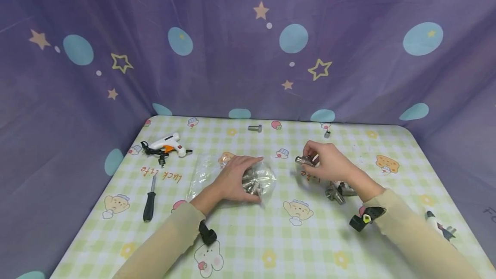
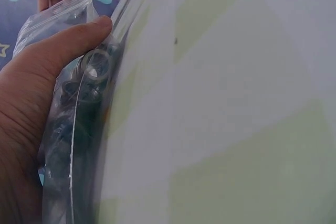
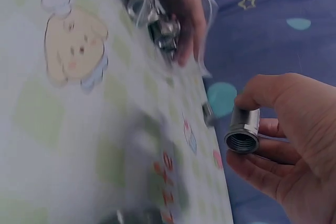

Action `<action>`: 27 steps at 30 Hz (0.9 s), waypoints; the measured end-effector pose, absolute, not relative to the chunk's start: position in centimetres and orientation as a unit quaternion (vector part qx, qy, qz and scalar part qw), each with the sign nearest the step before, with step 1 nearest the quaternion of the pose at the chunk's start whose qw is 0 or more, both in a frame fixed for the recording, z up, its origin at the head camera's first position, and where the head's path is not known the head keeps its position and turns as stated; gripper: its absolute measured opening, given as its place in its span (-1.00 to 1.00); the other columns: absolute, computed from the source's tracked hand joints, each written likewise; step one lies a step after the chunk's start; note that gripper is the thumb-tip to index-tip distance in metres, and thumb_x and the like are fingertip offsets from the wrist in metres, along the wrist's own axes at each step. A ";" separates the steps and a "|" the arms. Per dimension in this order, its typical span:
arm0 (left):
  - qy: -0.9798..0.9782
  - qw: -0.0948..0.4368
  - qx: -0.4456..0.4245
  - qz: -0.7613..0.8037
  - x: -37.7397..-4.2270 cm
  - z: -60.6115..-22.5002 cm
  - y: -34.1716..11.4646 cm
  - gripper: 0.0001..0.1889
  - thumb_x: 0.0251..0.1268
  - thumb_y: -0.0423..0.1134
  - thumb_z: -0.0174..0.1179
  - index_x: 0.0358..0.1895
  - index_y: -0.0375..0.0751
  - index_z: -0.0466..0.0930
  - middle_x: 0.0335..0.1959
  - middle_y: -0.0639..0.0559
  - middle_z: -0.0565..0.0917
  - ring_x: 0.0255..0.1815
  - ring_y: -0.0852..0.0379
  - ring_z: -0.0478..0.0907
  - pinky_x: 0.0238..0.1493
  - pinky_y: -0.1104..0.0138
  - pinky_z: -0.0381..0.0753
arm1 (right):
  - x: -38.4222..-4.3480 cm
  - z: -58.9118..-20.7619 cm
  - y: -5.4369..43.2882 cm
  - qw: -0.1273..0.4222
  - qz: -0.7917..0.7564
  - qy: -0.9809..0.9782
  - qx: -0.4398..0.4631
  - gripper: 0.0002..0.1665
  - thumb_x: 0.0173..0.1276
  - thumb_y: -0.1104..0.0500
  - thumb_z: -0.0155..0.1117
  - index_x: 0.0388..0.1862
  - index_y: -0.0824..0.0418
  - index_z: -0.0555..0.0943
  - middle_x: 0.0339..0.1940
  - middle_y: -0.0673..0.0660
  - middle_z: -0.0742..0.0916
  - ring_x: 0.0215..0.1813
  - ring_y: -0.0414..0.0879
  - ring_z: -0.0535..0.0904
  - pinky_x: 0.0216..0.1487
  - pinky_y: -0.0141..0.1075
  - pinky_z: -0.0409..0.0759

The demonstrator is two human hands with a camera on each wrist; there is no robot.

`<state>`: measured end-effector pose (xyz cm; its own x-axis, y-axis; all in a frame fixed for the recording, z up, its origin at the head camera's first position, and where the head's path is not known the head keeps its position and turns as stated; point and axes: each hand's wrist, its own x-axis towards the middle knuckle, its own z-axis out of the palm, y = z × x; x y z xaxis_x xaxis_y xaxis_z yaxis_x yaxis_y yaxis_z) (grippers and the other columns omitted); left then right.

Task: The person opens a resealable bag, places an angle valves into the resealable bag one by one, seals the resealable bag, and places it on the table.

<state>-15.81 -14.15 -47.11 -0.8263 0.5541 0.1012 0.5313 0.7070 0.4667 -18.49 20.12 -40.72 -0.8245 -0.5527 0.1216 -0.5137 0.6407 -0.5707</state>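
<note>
A clear zip bag (image 1: pixel 202 175) with several shiny metal fittings (image 1: pixel 253 187) inside lies at the middle of the table. My left hand (image 1: pixel 232 181) grips it, thumb on the near side and fingers over the far side. The bag's mouth (image 3: pixel 207 35) gapes toward the right in the right wrist view. Just above the cloth, my right hand (image 1: pixel 329 161) pinches a metal pipe fitting (image 3: pixel 243 132) between thumb and fingers; its threaded hollow end shows in the right wrist view. Several more metal fittings (image 1: pixel 334 193) lie under the right wrist, partly hidden by it.
A white glue gun (image 1: pixel 170 143) with a black cord lies back left, and a screwdriver (image 1: pixel 149 206) in front of it. A bolt-shaped metal piece (image 1: pixel 255 128) and a small fitting (image 1: pixel 327 134) lie near the back edge. A white-and-dark tool (image 1: pixel 439 227) is front right.
</note>
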 end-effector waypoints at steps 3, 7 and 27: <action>0.925 0.024 0.293 0.242 -15.8 -47.1 -14.2 0.31 -0.30 0.43 0.65 0.67 0.14 0.26 0.54 0.04 0.49 0.56 -0.08 0.40 0.67 -0.14 0.25 | -18.5 -40.9 18.6 0.030 -0.320 0.898 -0.301 -0.76 0.32 0.20 0.52 -0.13 0.09 0.62 -0.25 -0.03 0.81 -0.21 -0.21 0.76 -0.14 -0.26 0.81; 0.925 0.023 0.293 0.241 -15.7 -47.0 -14.2 0.32 -0.31 0.43 0.65 0.67 0.16 0.25 0.53 0.04 0.50 0.54 -0.07 0.41 0.66 -0.12 0.28 | -18.3 -41.4 16.5 0.021 -0.353 0.883 -0.309 -0.78 0.29 0.21 0.53 -0.16 0.11 0.65 -0.22 -0.01 0.81 -0.20 -0.19 0.76 -0.14 -0.32 0.82; 0.925 0.014 0.291 0.245 -15.7 -47.0 -14.1 0.28 -0.30 0.41 0.66 0.65 0.17 0.29 0.51 0.05 0.52 0.50 -0.07 0.44 0.64 -0.12 0.32 | -16.3 -46.0 9.3 -0.073 -0.366 0.881 -0.290 -0.77 0.26 0.18 0.59 -0.29 0.14 0.65 -0.26 0.03 0.67 -0.22 -0.15 0.77 -0.15 -0.44 0.78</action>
